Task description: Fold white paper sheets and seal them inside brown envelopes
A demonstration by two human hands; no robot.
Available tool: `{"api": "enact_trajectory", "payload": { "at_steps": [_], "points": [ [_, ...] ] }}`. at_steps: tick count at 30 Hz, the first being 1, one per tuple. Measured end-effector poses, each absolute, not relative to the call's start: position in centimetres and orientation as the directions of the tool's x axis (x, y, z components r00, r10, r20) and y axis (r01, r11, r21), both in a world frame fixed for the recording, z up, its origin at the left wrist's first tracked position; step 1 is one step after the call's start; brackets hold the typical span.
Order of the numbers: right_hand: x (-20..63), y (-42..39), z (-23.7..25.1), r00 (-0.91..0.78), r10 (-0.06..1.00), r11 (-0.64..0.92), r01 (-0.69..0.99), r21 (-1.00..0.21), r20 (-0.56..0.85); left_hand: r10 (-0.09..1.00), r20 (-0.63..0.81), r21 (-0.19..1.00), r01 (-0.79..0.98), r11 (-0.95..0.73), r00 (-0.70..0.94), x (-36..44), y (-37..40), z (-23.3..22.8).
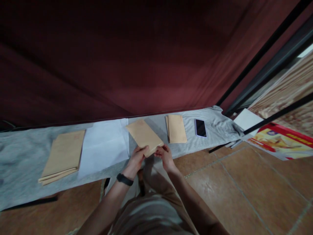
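Both my hands hold one tan envelope (144, 135) by its near end, above the front edge of a table covered with grey cloth (22, 156). My left hand (137, 157), with a black band on its wrist, grips the near left corner. My right hand (165, 155) pinches the near right corner. The envelope points away from me and to the left. A sheet of white paper (104, 147) lies flat just left of it.
A stack of tan envelopes (63, 156) lies at the left of the table, a smaller stack (176, 128) at the right, beside a dark phone (201, 128). A dark red curtain hangs behind. A colourful box (281, 140) and tiled floor lie to the right.
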State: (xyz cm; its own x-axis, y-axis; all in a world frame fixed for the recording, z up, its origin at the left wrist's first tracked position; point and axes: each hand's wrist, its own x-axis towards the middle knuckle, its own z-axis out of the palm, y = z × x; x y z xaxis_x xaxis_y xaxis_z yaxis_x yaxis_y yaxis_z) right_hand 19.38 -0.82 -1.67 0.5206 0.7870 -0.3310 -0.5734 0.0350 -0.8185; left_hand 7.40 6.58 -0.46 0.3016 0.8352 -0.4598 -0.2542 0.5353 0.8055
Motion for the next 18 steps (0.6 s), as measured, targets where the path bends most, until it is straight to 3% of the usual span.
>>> {"api": "enact_trajectory", "payload": {
  "at_steps": [6,13,16,18],
  "points": [
    [20.4,-0.2,-2.1,0.496,0.788,-0.044,-0.545,-0.837,-0.364,0.777,-0.521,0.799,-0.118,0.589,0.353,7.5,7.1,-0.8],
    [20.3,0.1,-3.5,0.473,0.782,-0.127,-0.515,-0.848,-0.404,0.788,-0.449,0.860,-0.037,0.509,0.422,6.8,8.4,-1.3],
    [20.7,-0.2,-4.4,0.491,0.784,-0.172,-0.416,-0.893,-0.380,0.808,-0.451,0.882,0.052,0.468,0.379,5.9,9.0,-1.6],
    [21.2,-0.6,-4.9,0.572,0.774,-0.164,-0.234,-0.958,-0.272,0.832,-0.442,0.892,0.070,0.446,0.334,5.5,9.1,-1.8]
  ]
}}
